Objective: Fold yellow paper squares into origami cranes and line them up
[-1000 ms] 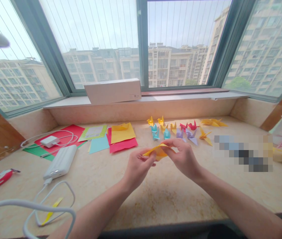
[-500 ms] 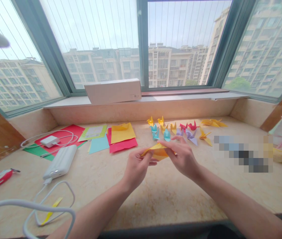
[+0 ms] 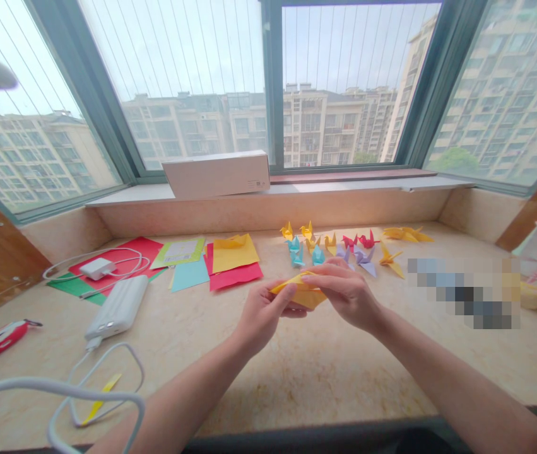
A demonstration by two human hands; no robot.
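The folded yellow paper (image 3: 310,299), partly hidden, is held above the beige counter (image 3: 325,372).

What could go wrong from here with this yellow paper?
1. The yellow paper is held between the left hand and right hand, so a crease might set crooked if either grip shifts.
2. The right hand looks close to the lilac cranes beyond it, so reaching forward could knock them over.

One held paper (image 3: 309,297); three blue cranes (image 3: 318,255), two red (image 3: 367,239), two purple (image 3: 365,258).
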